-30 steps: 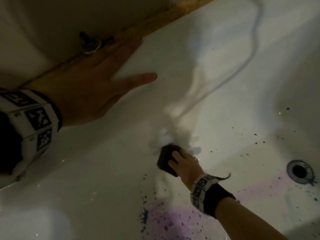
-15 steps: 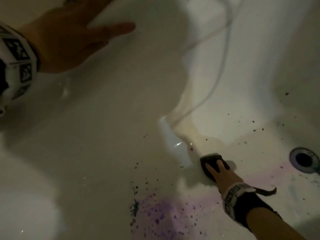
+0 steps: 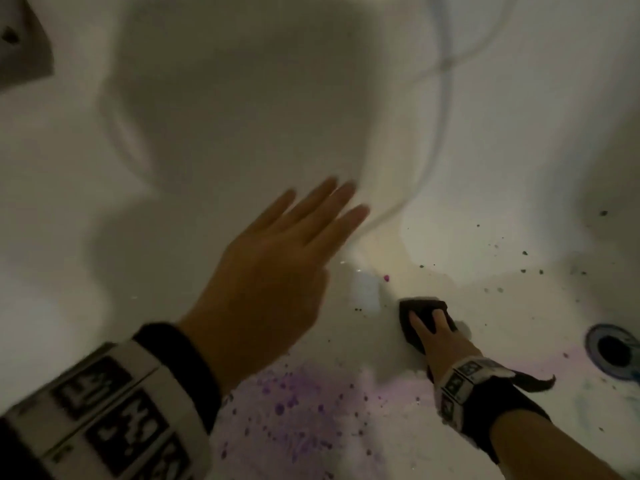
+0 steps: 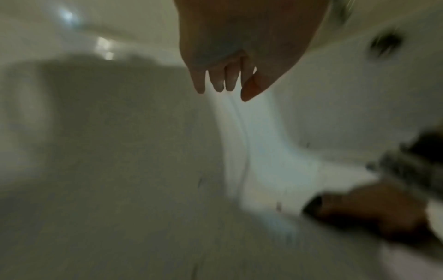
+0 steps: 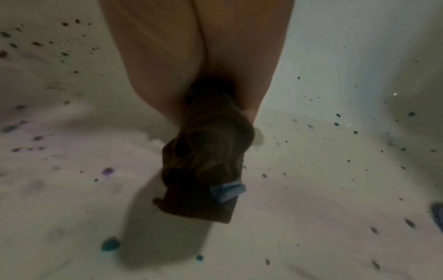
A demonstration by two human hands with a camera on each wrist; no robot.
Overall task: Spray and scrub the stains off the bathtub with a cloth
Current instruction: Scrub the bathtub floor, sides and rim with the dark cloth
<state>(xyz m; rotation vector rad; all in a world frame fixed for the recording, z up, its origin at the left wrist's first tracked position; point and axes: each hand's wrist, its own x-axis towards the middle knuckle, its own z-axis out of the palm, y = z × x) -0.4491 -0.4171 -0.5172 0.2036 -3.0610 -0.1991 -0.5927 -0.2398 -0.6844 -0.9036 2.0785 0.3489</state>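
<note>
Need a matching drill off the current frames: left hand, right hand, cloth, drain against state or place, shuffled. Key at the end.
Column A
1. left hand
2. right hand
3. cloth
4. drain

Column B
a. dark, pressed onto the bathtub floor
b. far right of the floor in the head view
c. fingers straight, holding nothing
d. grips the cloth

Pairs: 1-c, 2-d, 3-a, 4-b

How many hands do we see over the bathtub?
2. The left hand hovers open, mid-frame; the right hand holds the dark cloth against the tub floor, toward the drain.
</note>
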